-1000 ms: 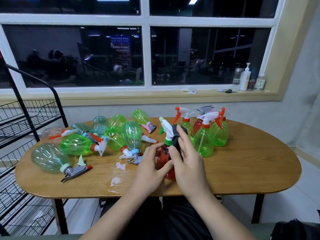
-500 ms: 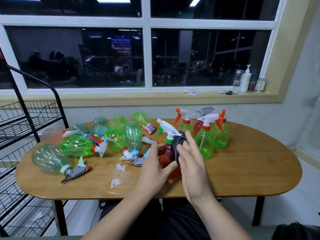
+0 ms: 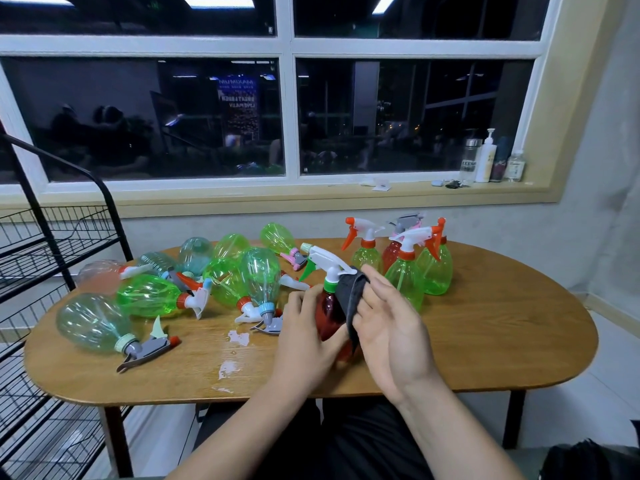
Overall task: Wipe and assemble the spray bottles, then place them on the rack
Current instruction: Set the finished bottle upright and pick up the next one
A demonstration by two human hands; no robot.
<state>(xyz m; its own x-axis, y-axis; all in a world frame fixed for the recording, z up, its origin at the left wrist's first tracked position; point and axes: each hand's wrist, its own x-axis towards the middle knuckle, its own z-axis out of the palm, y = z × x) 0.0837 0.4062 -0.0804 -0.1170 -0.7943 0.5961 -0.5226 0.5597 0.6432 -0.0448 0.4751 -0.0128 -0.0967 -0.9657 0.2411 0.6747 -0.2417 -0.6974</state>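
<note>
Beyond held red bottle [image 3: 328,315], "MAXIMUM" banner [image 3: 238,109]

Two hands are seen, left hand [image 3: 301,337] and right hand [image 3: 391,327], each with forearm [image 3: 446,424] uncovered down to the lower frame edge. Sleeves are not seen in view. A black garment [image 3: 363,441] is worn over the lap and is seen between the forearms, below the near edge of the table [image 3: 485,368]. The fabric is matte and plain, and soft folds are noted in it. Whether it is trousers or shorts cannot be told. Fingernails are too small to be judged.
</note>
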